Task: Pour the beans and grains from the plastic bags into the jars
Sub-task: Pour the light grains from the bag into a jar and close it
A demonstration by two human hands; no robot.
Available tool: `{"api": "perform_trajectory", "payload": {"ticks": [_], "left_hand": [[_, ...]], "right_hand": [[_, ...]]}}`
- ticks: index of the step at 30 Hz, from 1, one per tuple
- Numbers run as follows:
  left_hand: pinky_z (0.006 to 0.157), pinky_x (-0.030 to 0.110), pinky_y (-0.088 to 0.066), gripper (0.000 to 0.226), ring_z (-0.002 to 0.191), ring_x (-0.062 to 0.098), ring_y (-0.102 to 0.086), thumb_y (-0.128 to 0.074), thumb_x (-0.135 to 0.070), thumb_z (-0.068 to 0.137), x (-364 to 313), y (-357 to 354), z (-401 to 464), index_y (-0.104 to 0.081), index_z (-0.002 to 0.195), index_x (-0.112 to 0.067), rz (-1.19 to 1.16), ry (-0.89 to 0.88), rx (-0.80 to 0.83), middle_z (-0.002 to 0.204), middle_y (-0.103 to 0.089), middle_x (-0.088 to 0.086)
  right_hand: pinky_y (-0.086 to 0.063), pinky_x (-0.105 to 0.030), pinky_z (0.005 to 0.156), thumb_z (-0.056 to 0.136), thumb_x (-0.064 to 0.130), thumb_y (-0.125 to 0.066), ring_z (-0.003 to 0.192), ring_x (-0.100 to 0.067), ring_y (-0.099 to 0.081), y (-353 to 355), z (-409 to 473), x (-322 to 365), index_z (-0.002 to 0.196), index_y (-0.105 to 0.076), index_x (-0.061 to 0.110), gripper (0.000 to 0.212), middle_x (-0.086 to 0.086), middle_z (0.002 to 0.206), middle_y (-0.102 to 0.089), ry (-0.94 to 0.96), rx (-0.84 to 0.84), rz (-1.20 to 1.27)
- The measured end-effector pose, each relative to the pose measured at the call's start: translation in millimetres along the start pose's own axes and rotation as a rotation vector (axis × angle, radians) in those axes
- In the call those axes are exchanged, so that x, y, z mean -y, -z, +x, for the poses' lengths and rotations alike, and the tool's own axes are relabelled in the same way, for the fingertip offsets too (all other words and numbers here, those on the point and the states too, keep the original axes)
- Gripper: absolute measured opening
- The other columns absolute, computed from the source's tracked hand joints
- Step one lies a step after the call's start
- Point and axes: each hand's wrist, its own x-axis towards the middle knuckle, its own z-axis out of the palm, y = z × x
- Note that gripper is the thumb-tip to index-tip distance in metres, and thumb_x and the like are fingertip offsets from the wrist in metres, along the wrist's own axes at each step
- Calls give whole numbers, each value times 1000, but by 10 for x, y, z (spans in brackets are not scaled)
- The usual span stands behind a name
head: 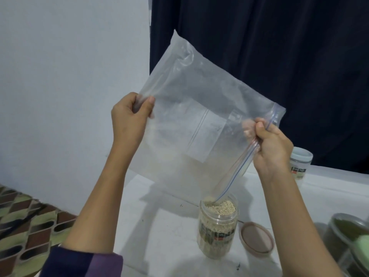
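Both hands hold a clear bag [191,124] aloft: the left hand [129,118] pinches its bottom corner, the right hand [269,144] grips its zip edge, whose lowest corner dips into the grain-filled jar [217,226] below.

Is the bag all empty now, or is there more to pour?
Nearly done with this one. The open jar is full of pale grain to its neck. In hand: the left hand and right hand tip the bag, which looks almost empty, its corner at the jar's mouth. Left: put the lid on. A second jar behind already wears its lid.
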Motion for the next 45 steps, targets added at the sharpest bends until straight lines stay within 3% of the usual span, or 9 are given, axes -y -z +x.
{"api": "perform_trajectory", "payload": {"ticks": [4,10,15,20,25,30,34,41,45], "left_hand": [[56,28,-33,33,58,16,-39,-63,-22,89,-7,-20,6,-50,62,-8,9,-22,1,59,-48,4],[55,26,-32,36,56,12,-36,-63,-22,88,-16,-31,43,-47,59,-11,15,-13,5,57,-44,0],[57,29,-32,38,59,18,-38,-64,-23,87,-3,-53,51,-51,70,9,5,-42,13,64,-49,15],[53,21,-30,35,51,6,-35,-64,-21,88,-29,-74,78,-48,58,-11,15,-31,18,55,-44,-4],[54,22,-30,38,53,6,-34,-64,-26,88,-123,-196,181,-51,70,5,72,-109,95,61,-47,6],[54,19,-31,36,56,5,-36,-65,-28,87,-231,-465,265,-51,69,0,159,-197,198,60,-44,-4],[54,19,-29,39,54,3,-35,-64,-30,87,-344,-674,337,-39,59,-18,228,-246,260,57,-39,-10],[53,17,-28,43,54,4,-35,-64,-28,87,-413,-846,347,-34,57,-25,222,-288,299,57,-38,-11],[53,15,-29,42,54,4,-36,-64,-29,88,-399,-863,315,-35,58,-25,234,-304,297,57,-39,-12]], "right_hand": [[-54,-18,65,93,0,-57,66,-10,-70,-1,-11,-15,93,-67,3,11,-2,71,-72,-19,16,10],[-56,-20,66,93,0,-57,64,-9,-69,12,-8,-26,91,-67,5,11,1,67,-72,-48,28,-18],[-58,-22,67,93,-1,-56,61,-10,-68,31,3,10,94,-66,1,10,-5,71,-71,-59,18,14],[-57,-20,63,92,0,-57,63,-10,-70,40,-8,16,92,-67,4,10,-3,70,-72,-74,45,-5],[-54,-18,58,93,-1,-55,59,-10,-68,132,79,-12,91,-64,2,10,-6,75,-69,-75,-13,61],[-53,-16,61,96,2,-51,63,-6,-66,358,249,-94,89,-63,9,16,-3,84,-65,-106,-26,106],[-57,-20,76,96,0,-48,71,-6,-68,511,338,-154,89,-62,11,19,4,73,-70,-103,25,190],[-57,-20,78,95,-1,-50,69,-3,-68,588,357,-240,89,-64,10,19,6,72,-71,-111,-23,214],[-56,-15,68,95,-3,-49,61,-1,-67,587,338,-257,86,-63,9,20,7,64,-69,-122,-36,211]]}}
